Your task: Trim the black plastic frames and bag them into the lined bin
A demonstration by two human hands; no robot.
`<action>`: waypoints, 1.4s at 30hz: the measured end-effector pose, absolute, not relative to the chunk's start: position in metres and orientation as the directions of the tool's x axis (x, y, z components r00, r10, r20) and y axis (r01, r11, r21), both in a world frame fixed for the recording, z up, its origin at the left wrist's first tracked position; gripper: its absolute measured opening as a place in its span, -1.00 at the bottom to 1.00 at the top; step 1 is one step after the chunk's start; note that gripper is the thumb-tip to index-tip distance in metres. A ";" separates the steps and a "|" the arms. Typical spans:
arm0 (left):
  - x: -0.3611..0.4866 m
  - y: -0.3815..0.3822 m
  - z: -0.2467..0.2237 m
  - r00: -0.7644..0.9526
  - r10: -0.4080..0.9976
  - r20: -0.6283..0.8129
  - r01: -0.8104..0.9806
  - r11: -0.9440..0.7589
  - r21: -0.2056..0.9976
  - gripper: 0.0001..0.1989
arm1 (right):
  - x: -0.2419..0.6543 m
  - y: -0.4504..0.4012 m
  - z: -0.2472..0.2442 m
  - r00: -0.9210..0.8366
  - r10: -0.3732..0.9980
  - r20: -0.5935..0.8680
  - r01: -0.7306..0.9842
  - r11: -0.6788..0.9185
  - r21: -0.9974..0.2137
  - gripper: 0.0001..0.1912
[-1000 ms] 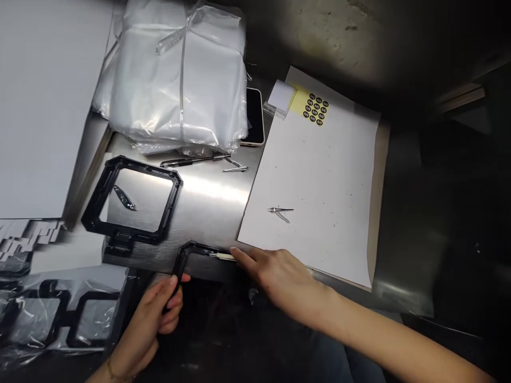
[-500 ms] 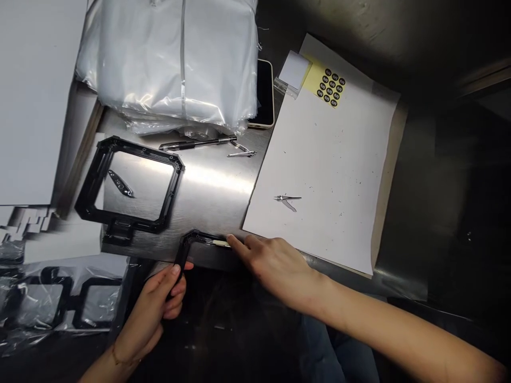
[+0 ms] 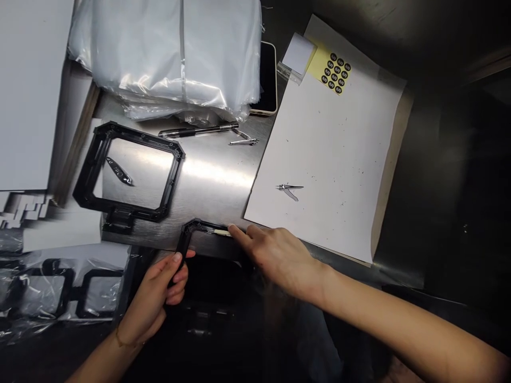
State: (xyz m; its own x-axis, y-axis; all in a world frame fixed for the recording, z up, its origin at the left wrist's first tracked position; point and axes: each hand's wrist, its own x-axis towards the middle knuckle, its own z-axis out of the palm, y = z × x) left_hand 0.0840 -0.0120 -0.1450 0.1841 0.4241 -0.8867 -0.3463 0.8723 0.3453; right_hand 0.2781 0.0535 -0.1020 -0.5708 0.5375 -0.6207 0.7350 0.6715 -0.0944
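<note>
A black frame [image 3: 187, 234] is held at the table's front edge. My left hand [image 3: 165, 282] is closed round its left side. On the frame's far bar lies a small pale yellow strip [image 3: 221, 232]. My right hand [image 3: 269, 250] reaches over the right end of that bar, the index finger touching near the strip; its other fingers curl down and their tips are hidden. A second black frame [image 3: 171, 183] lies flat on the metal table behind my left hand, with a small dark oval piece [image 3: 120, 171] inside its opening.
White paper [image 3: 319, 159] on the right bears small nippers [image 3: 289, 190] and a yellow sticker sheet [image 3: 334, 69]. Plastic bags [image 3: 159, 53], a phone [image 3: 268, 80] and a pen [image 3: 195, 131] lie farther back. Bagged frames [image 3: 72, 292] sit at lower left.
The whole view has shifted, so the table items appear slightly higher. Both hands keep nearly the same hold on the black frame.
</note>
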 end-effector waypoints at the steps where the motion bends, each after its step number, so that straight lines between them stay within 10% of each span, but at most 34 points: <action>1: 0.084 -0.012 -0.145 0.186 0.427 -0.885 -0.343 0.872 0.349 -0.76 | 0.276 0.052 -0.102 -0.573 0.540 -0.617 0.729 0.679 -0.083 -0.47; 23: 0.093 -0.020 -0.149 0.091 0.486 -0.869 -0.338 0.836 0.432 -0.75 | 0.279 0.036 -0.086 -0.488 0.532 -0.692 0.779 0.623 -0.071 -0.43; 30: 0.089 -0.018 -0.148 0.122 0.475 -0.871 -0.327 0.848 0.417 -0.78 | 0.289 0.057 -0.088 -0.407 0.519 -0.751 0.913 0.210 -0.350 -0.83; 42: 0.089 -0.019 -0.151 0.124 0.479 -0.869 -0.336 0.844 0.417 -0.78 | 0.291 0.051 -0.102 -0.365 0.395 -0.843 0.746 -0.417 -0.519 -0.80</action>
